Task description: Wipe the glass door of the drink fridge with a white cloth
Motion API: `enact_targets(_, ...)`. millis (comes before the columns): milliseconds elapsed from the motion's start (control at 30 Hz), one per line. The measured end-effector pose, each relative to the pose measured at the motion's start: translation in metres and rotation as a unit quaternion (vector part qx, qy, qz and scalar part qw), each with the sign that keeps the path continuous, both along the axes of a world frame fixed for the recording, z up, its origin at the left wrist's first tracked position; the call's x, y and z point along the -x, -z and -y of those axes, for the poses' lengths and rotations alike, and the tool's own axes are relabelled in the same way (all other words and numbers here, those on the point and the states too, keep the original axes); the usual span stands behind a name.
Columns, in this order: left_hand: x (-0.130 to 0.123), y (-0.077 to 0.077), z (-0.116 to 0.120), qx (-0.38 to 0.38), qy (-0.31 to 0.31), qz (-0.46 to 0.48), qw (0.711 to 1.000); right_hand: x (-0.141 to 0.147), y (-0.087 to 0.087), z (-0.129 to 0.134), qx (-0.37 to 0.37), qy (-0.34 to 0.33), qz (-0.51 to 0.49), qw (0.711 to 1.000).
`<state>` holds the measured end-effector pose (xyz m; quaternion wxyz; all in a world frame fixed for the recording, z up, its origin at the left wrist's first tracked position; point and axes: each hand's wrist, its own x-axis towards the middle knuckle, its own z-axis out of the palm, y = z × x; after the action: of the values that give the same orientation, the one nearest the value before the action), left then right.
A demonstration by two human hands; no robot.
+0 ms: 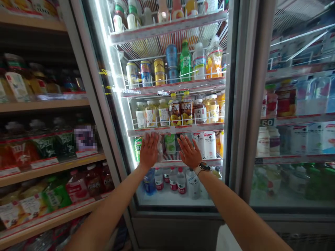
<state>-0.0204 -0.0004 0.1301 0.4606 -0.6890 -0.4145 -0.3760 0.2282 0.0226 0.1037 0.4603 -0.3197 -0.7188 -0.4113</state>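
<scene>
My left hand (149,150) lies flat on the glass door (178,201) of a lit drinks fridge, fingers stretched upward. Under its palm and past its right side shows a whitish, crumpled cloth (160,148), pressed against the glass. To the right, my right hand (188,151) is spread with its palm toward the same door and holds nothing; whether it touches the glass is hard to tell. A dark watch (204,166) sits on my right wrist. Behind the glass, between the hands, stands a green-labelled bottle (170,143); white cartons (209,144) are right of my right hand.
Fridge shelves (175,130) carry bottles and cans above and below my hands. Wooden shelves (44,104) with bottled drinks stand close on the left. A vertical metal frame (252,104) separates this door from another stocked fridge section on the right.
</scene>
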Motion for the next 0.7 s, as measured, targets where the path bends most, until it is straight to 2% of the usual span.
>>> enact_targets(67,-0.013,-0.007,-0.004,0.0,0.009,0.059,0.998,0.0,0.0,0.0,-0.005,-0.001,0.0,1.0)
enact_targets(133,-0.027,-0.002,-0.006,0.011,0.012,0.065,0.998,0.0,0.0,0.0,-0.01,0.0,-0.003,1.0)
enact_targets(300,-0.054,0.032,0.002,0.061,0.003,-0.067,0.996,0.001,0.0,0.0,-0.004,0.001,-0.001,1.0)
enact_targets(433,-0.059,0.04,0.01,0.092,0.007,-0.101,0.991,0.0,-0.002,0.001,0.022,-0.012,0.004,1.0)
enact_targets(567,-0.056,0.034,0.017,0.142,0.053,-0.073,0.986,0.005,0.003,0.015,0.051,-0.082,-0.05,0.994)
enact_targets(633,-0.055,0.032,0.021,0.16,0.105,-0.039,0.981,0.013,0.01,0.026,0.064,-0.144,-0.061,0.986)
enact_targets(700,-0.056,0.03,0.025,0.172,0.158,0.013,0.972,0.025,0.019,0.038,0.086,-0.213,-0.029,0.973)
